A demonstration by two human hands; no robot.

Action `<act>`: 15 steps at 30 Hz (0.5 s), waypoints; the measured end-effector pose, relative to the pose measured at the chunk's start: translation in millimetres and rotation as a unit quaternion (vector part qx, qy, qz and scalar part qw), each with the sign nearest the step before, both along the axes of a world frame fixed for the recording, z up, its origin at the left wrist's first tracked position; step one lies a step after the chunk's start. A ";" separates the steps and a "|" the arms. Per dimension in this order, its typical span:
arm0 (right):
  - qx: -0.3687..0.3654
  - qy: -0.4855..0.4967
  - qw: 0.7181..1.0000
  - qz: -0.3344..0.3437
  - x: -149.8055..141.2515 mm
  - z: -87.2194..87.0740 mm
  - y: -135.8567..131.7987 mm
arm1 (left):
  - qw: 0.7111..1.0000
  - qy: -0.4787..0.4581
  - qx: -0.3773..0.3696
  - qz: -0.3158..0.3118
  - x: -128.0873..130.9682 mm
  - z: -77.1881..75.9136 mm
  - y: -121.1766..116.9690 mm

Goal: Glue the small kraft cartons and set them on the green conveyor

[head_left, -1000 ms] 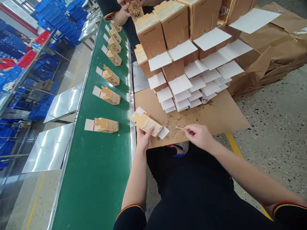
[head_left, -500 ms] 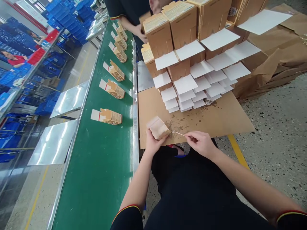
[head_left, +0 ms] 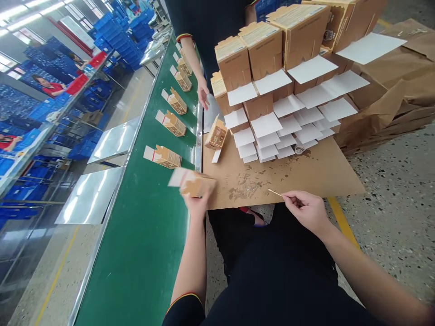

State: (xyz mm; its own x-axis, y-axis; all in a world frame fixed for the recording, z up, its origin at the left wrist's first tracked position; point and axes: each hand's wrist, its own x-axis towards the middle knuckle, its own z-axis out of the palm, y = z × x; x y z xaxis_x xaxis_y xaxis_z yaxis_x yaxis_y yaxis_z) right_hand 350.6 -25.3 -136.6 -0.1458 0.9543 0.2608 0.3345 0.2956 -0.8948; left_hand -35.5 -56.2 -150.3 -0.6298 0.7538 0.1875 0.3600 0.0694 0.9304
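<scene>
My left hand [head_left: 196,204] grips a small brown cardboard box [head_left: 199,184], blurred by motion, over the edge between the green belt [head_left: 136,253] and the cardboard sheet [head_left: 326,172]. A white flap sticks out from the box to the left. My right hand [head_left: 306,209] is closed in a pinch on a thin cotton swab [head_left: 274,193], whose pale tip points left above the sheet. Dark wet-looking smears [head_left: 249,185] mark the sheet between my hands. Another printed carton [head_left: 217,134] stands tilted on the sheet, beside the stack.
Stacked brown cartons [head_left: 265,50] with white flaps rise at the back of the sheet. Several cartons [head_left: 163,156] stand in a row on the belt. Across the stack, a co-worker's hand [head_left: 203,93] hangs near the belt's edge. Brown paper [head_left: 390,104] lies at right.
My left hand has carried its box left, to the belt's edge. My right hand has drawn the swab rightward. A printed carton now stands by the stack, and the co-worker's hand has come lower, holding nothing.
</scene>
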 end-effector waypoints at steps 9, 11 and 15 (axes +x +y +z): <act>-0.015 0.016 1.000 -0.004 8.5 -9.9 1.9 | 0.968 0.016 -0.037 0.249 -116.6 7.8 -31.0; -0.023 0.013 1.000 -0.013 12.5 -10.0 1.8 | 0.941 0.111 -0.005 0.319 -111.8 9.9 -36.0; -0.045 0.015 0.998 -0.041 21.3 -12.3 2.2 | 0.913 0.205 0.136 0.324 -85.2 25.7 -7.6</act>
State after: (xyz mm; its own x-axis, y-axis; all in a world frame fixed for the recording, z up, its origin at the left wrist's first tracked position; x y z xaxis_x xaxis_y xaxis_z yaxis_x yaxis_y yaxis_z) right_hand 371.9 -23.1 -148.9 -0.0599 0.9825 0.1762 0.3278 0.1861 -0.9262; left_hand -120.7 -63.8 -124.6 -0.7626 0.1376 0.6321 0.6468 0.1788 0.7414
